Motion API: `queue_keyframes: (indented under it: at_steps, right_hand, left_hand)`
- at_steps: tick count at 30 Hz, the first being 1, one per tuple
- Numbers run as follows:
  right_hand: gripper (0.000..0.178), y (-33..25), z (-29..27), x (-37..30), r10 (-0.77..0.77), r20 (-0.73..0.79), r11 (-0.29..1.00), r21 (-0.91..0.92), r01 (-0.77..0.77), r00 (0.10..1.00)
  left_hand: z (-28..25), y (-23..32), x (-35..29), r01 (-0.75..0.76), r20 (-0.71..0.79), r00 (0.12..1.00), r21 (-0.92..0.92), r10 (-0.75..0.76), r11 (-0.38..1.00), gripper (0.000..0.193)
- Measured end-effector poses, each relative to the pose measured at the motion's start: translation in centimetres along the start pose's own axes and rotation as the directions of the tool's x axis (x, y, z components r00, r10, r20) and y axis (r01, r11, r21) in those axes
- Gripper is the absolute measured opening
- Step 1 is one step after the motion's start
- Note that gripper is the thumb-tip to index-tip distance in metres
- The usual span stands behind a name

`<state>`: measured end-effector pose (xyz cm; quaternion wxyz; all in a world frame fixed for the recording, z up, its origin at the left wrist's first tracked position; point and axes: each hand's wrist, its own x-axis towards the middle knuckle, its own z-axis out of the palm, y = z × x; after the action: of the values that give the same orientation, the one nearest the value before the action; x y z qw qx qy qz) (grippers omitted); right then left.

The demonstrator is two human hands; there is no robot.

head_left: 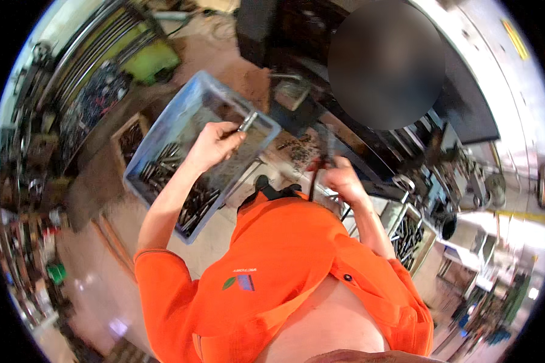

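Workshop floor (91,272) below metal rod (248,121), axis forward-right

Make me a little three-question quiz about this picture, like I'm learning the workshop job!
1. What does the left hand hold?
a) a sponge
b) a shiny metal piece
c) a cup
2. True or false: the blue bin is empty.
3. Fill in the colour: the person wears a bright ___ shirt.

Key:
1. b
2. False; dark metal pieces lie inside.
3. orange
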<state>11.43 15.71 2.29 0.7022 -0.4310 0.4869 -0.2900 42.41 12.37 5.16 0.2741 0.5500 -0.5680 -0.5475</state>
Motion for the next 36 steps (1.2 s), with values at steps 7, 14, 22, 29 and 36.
queue_keyframes:
  at_steps: [7, 14, 22, 29, 36]
  right_hand:
    - [0.034, -0.9, -0.1, -2.0, 0.046, 0.034, 0.952, -0.303, -0.034, 0.998]
    - [0.032, -1.5, -0.3, -4.5, 0.028, -0.131, 0.935, -0.347, -0.072, 0.991]
    - [0.022, -1.0, -0.3, -5.4, -0.091, -0.291, 0.934, -0.358, -0.021, 0.952]
    - [0.022, -0.4, -0.7, -5.3, -0.073, -0.417, 0.903, -0.414, -0.117, 0.906]
    - [0.019, 1.7, -1.0, -4.5, -0.147, -0.43, 0.963, -0.268, 0.03, 0.891]
  left_hand:
    - [7.6, 6.4, 2.7, -0.334, 0.175, 0.942, 0.461, 0.285, 0.822, 0.023]
    - [10.6, 6.2, 5.2, -0.253, 0.349, 0.919, 0.156, 0.187, 0.955, 0.021]
    - [12.0, 7.5, 7.4, -0.244, 0.534, 0.836, 0.162, 0.123, 0.956, 0.019]
    - [13.2, 9.4, 8.8, -0.203, 0.619, 0.783, 0.152, 0.067, 0.967, 0.022]
    - [13.6, 8.4, 11.6, -0.046, 0.73, 0.682, 0.104, -0.045, 0.994, 0.018]
